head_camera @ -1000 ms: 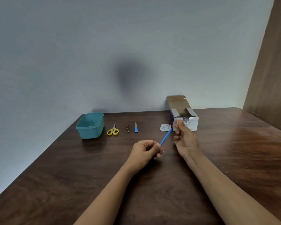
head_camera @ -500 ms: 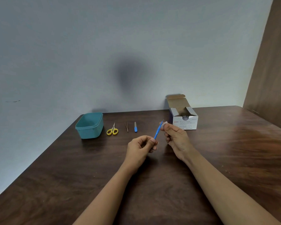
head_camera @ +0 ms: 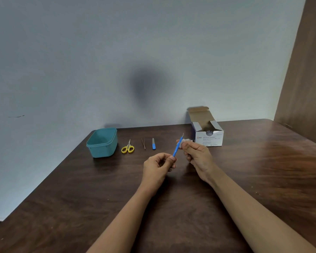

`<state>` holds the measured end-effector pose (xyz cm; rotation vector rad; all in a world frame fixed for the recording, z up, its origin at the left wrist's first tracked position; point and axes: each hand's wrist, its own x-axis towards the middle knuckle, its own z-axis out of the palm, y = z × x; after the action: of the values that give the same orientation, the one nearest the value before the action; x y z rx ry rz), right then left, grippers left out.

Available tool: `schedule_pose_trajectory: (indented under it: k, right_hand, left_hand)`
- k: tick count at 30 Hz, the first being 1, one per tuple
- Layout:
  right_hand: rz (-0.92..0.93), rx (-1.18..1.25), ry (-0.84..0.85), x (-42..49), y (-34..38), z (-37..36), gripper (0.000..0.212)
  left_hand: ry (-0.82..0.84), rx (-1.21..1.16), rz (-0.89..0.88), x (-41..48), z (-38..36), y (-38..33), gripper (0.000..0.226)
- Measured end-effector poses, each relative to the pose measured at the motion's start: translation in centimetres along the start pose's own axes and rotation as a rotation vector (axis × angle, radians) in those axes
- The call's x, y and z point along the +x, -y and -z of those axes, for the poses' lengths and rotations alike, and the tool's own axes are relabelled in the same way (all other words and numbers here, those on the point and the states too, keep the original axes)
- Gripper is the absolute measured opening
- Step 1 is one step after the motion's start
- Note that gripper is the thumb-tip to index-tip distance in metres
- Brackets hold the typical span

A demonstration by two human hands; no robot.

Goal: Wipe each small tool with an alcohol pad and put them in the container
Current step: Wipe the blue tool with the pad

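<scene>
1. Dark wooden surface (head_camera: 263, 170) meets a plain grey wall.
2. Left hand (head_camera: 158, 166) pinches the lower end of a blue-handled tool (head_camera: 177, 147), fingers closed on it, tool tilted up to the right.
3. Right hand (head_camera: 197, 155) presses a white alcohol pad (head_camera: 184, 141) against the tool's upper part, fingers closed on the pad.
4. Teal container (head_camera: 102, 143) sits at far left; beside it lie yellow scissors (head_camera: 128, 147), tweezers (head_camera: 143, 143) and a small blue tool (head_camera: 153, 144).
5. Open alcohol swab box (head_camera: 209, 138) stands behind the right hand.

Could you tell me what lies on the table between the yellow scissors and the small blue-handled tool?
In the head view, only the thin tweezers lie between the yellow scissors and the small blue-handled tool.
</scene>
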<state>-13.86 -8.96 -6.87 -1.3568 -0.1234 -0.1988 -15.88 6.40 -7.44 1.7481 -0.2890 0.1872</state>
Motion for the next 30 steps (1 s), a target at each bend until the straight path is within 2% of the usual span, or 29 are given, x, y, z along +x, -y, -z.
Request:
schedule_pose_trajectory:
  k: [4,9,13,15,19,21,26,30]
  right_hand:
    - [-0.001,-0.08,0.015,-0.4,0.5,-0.3,0.015]
    - [-0.015,-0.045,-0.039,-0.5,0.5,-0.5,0.014]
    - [-0.033,0.078,-0.16,-0.4,0.5,-0.9,0.014]
    - [-0.037,0.087,-0.218,-0.4,0.5,-1.1,0.01]
    - [-0.029,0.108,-0.298,-0.4,0.5,-1.9,0.017]
    - [-0.047,0.137,-0.289,-0.4,0.4,-2.1,0.011]
    - [-0.107,0.272,-0.197,-0.6,0.6,-2.1,0.011]
    - [-0.144,0.393,-0.228,-0.6,0.6,-2.5,0.011]
  left_hand:
    - [0.002,0.034,-0.003,0.1,0.0,0.2,0.009]
    - [0.005,0.104,-0.025,0.0,0.0,0.0,0.008]
    - [0.008,0.147,-0.049,0.0,-0.1,0.1,0.003]
    - [0.007,0.155,-0.051,0.1,-0.2,0.0,0.004]
    - [0.007,0.153,-0.044,0.0,-0.2,-0.2,0.003]
    - [0.005,0.161,-0.038,0.0,-0.2,-0.2,0.002]
    - [0.003,0.142,-0.028,0.0,-0.1,0.0,0.005]
    - [0.014,0.139,-0.017,0.1,0.0,0.0,0.005]
